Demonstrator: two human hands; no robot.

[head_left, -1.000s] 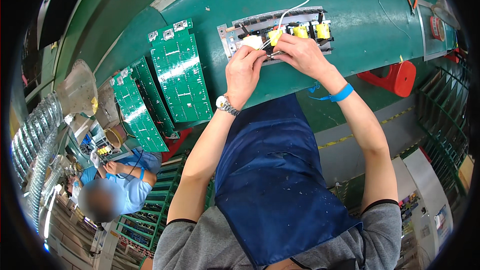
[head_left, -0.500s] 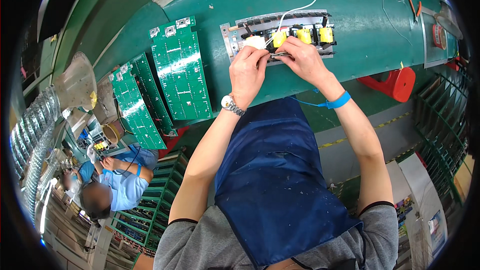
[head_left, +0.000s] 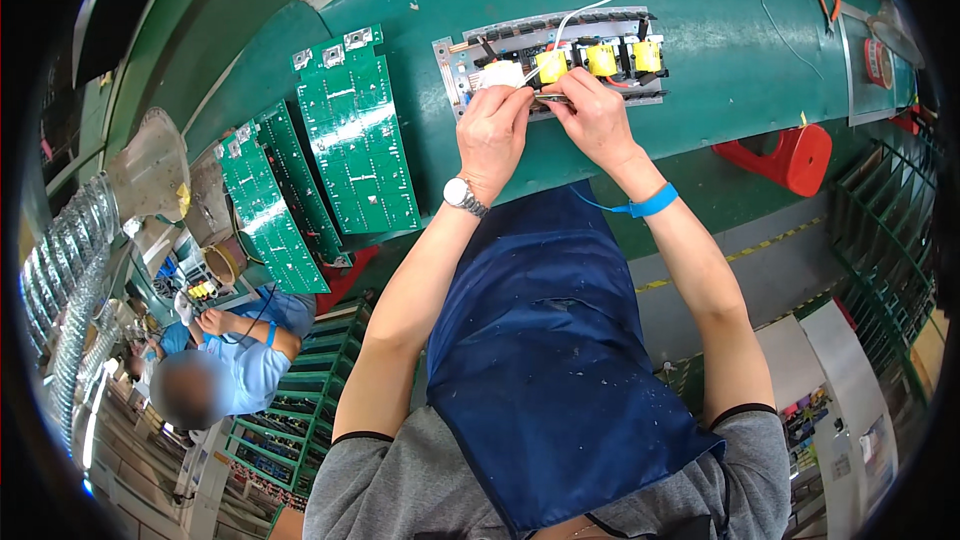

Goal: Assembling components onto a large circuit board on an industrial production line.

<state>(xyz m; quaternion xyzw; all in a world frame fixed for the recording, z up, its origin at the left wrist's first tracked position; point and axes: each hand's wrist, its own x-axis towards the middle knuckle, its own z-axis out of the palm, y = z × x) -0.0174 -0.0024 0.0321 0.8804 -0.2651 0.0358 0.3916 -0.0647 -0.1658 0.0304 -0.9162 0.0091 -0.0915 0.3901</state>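
A circuit board assembly (head_left: 449,70) lies on the green bench, carrying several yellow-wrapped transformers (head_left: 600,61) and black parts. My left hand (head_left: 493,135) is closed at its near edge, thumb and forefinger pinched beside a white block (head_left: 502,74); what they grip is hidden. My right hand (head_left: 597,123) is closed on a slim metal tool (head_left: 549,97), pointing toward the left fingertips; its exact kind is unclear. A white cable (head_left: 580,12) arcs from near my left fingertips over the transformers to a small white plug beyond the board.
Green circuit boards (head_left: 360,140) lean in a row at the left. Orange-handled pliers (head_left: 825,2) and a tape roll (head_left: 879,67) are at the far right. A red stool (head_left: 795,158) stands below the bench edge. A co-worker (head_left: 235,365) sits at the left.
Both hands stay together at the board's near edge, shifted slightly left in the picture. The right hand and its tool have moved a little up and left. The grip looks unchanged.
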